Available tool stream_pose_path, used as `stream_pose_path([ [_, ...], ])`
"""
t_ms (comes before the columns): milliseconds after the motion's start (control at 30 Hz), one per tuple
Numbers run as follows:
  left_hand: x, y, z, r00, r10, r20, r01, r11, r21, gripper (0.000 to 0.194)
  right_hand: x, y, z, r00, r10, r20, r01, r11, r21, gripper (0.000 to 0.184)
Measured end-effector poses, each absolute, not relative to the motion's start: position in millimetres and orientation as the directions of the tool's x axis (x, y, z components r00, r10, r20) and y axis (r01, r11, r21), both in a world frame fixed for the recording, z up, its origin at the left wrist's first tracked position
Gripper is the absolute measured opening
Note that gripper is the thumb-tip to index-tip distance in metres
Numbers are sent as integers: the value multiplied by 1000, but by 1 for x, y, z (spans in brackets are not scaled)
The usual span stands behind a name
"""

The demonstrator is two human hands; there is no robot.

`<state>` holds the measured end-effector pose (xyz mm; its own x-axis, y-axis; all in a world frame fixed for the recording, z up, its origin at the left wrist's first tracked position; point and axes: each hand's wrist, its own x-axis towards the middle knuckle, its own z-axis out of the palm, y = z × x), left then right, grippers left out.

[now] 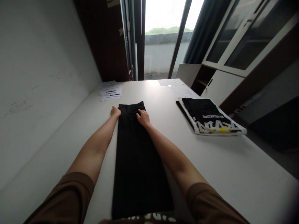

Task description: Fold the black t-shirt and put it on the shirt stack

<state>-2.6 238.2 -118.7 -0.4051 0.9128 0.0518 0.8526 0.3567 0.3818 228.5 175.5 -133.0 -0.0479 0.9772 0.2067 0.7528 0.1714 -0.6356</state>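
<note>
Nearest the camera are your brown sleeves (74, 194), on either side of the lower end of the black garment (140, 174), which lies lengthwise on the table (233, 171) in front of you. Your left grip (115, 112) looks curled closed on its left edge, just below the waistband (132, 108); your right grip (143, 117) rests on the cloth near the opposite edge, fingers bent, and whether it pinches cannot be told. The waistband looks slightly uneven, so even tension from both sides should square it; press creases outward from the middle and match the layers at the edges before you let go. Farther out, a folded stack of clothes (207, 109) sits well apart to the right, and papers (109, 90) lie beyond your left grip.
</note>
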Motion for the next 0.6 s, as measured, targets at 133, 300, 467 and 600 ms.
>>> stream_pose_path([
  [133,1,233,-116,-478,878,21,810,431,398,49,227,175,-135,-88,973,211,795,196,-575,53],
  [300,9,235,-113,-427,904,2,840,396,369,54,228,173,-135,-150,967,207,804,241,-543,54],
  [467,8,235,-112,-419,908,22,856,387,343,34,231,172,-136,-170,963,207,813,256,-523,57],
  [600,11,227,-114,-460,885,68,840,409,356,40,230,176,-136,-134,979,151,826,195,-529,57],
])
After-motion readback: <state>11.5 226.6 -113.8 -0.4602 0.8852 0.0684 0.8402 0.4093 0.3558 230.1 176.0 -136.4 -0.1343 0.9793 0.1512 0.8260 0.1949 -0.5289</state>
